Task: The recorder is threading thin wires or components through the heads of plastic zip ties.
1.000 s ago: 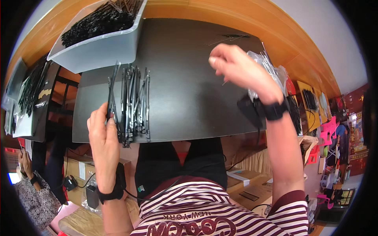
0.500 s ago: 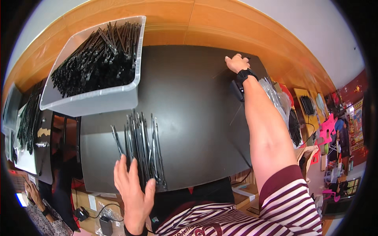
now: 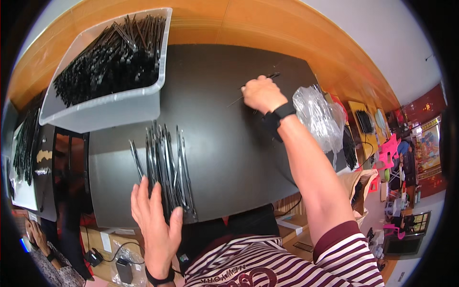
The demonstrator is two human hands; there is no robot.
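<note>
A loose row of long black cable ties lies lengthwise on the dark table. My left hand rests over the near end of this row, fingers stretched out and thumb apart, gripping nothing. Farther off to the right, my right hand is closed just over the tabletop. Thin dark ends stick out on both sides of its fist, and they look like a black cable tie; the rest is hidden under the fingers. A black band circles each wrist.
A clear plastic bin packed with black cable ties stands at the far left. Crumpled clear plastic bags sit by the table's right edge. Another person's hands show at the lower left. A wooden panel borders the table's far side.
My right hand has come from the table's far right corner toward the middle, and is now closed. My left hand stays by the row of cable ties. The view has shifted slightly.
</note>
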